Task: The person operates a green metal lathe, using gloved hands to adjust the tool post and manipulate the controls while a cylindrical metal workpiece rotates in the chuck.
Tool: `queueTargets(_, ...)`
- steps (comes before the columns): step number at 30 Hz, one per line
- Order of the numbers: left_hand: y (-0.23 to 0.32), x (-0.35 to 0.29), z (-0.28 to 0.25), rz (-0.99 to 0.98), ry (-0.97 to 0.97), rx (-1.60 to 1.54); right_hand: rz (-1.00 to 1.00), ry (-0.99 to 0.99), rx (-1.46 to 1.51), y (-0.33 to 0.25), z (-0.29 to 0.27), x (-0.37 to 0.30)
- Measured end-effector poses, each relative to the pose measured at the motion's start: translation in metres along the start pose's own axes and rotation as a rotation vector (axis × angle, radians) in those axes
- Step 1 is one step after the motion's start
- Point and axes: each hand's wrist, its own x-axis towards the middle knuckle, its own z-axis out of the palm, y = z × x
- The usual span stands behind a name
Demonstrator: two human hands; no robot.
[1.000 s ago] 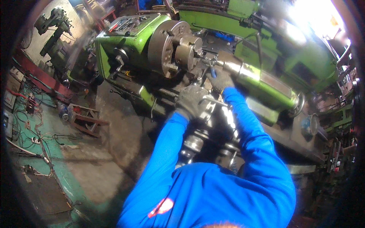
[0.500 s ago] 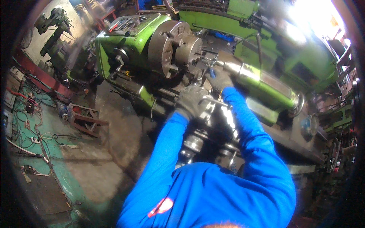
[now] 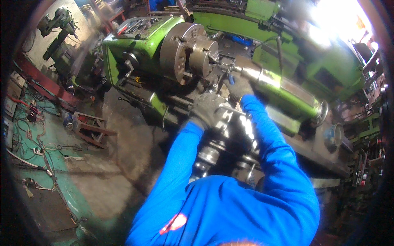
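My left hand (image 3: 206, 108), in a dark grey work glove, curls over the carriage of a green metal lathe, beside a metal lever (image 3: 234, 110). What its fingers grip is hidden. Farther right, my right hand (image 3: 242, 87), also gloved, is next to a small blue piece (image 3: 231, 79) near the tailstock quill (image 3: 251, 73); its fingers are blurred and partly out of sight. Just beyond my hands, a round metal workpiece (image 3: 199, 63) sits in the large lathe chuck (image 3: 172, 55). A thin metal tool (image 3: 223, 63) extends from the tailstock side toward the workpiece face.
Hand tools (image 3: 133, 26) lie on the green headstock. A handwheel (image 3: 322, 113) ends the tailstock at right. Shiny cylindrical metal parts (image 3: 208, 155) stand close below my hands. Loose cables (image 3: 45, 153) and a rusty metal frame (image 3: 93, 130) occupy the left floor.
The chuck and workpiece appear turned to a different angle. My right hand has shifted slightly right; the left stays in place.
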Motion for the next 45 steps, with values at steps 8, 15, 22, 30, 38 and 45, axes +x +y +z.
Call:
queueTargets(8,-0.001,0.000,0.000,-0.007,-0.010,-0.004,-0.017,-0.041,-0.005,-0.006,-0.004,-0.005)
queueTargets(15,0.000,-0.001,0.003,-0.005,-0.012,-0.008,-0.012,-0.064,0.014,-0.011,-0.005,-0.006)
queueTargets(22,0.000,-0.002,0.004,0.008,0.024,-0.004,-0.021,-0.026,-0.005,-0.008,-0.001,-0.003)
queueTargets(30,0.003,0.002,-0.002,0.042,0.095,0.018,-0.002,-0.024,0.005,-0.003,0.000,-0.002)
queueTargets(38,-0.001,-0.001,0.002,0.026,0.048,0.015,-0.047,0.002,0.113,-0.008,-0.002,-0.004)
queueTargets(45,-0.002,-0.002,0.003,0.027,0.015,0.015,-0.050,-0.093,0.678,0.044,-0.008,0.044)
